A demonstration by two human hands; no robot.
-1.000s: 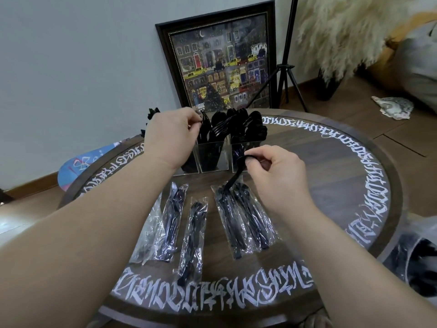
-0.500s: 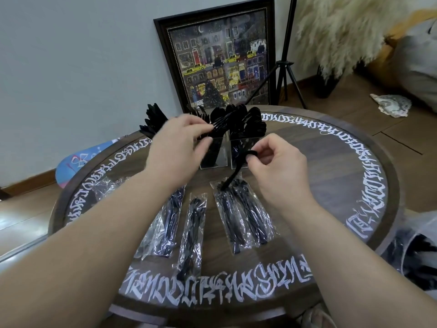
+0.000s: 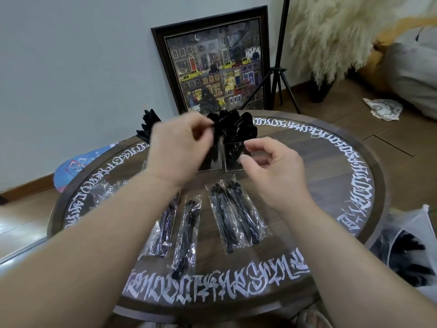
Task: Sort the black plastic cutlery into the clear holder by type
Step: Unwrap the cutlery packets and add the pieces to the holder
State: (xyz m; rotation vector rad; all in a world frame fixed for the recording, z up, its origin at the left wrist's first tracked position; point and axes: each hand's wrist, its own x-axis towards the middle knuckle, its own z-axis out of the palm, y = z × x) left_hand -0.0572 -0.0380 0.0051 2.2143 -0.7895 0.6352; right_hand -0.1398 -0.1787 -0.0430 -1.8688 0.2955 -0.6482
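**Black cutlery, white script, dark wood**

You see black plastic cutlery [image 3: 238,125] standing in the clear plastic holder [image 3: 234,159], and more black pieces in clear glossy wrappers [image 3: 236,218]. The round dark-brown wooden table [image 3: 331,166] carries a ring of white calligraphic lettering around its edge. Behind it, the dark-framed painting [image 3: 212,65] shows a night street with yellow cars, a red door and a crescent moon. The fluffy pampas plume [image 3: 331,31] is cream; the wall is pale grey-blue.

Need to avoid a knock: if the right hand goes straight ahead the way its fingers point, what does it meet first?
Probably the clear holder: the right hand sits just in front of its right compartment, fingers curled toward it. Depth is hard to judge.
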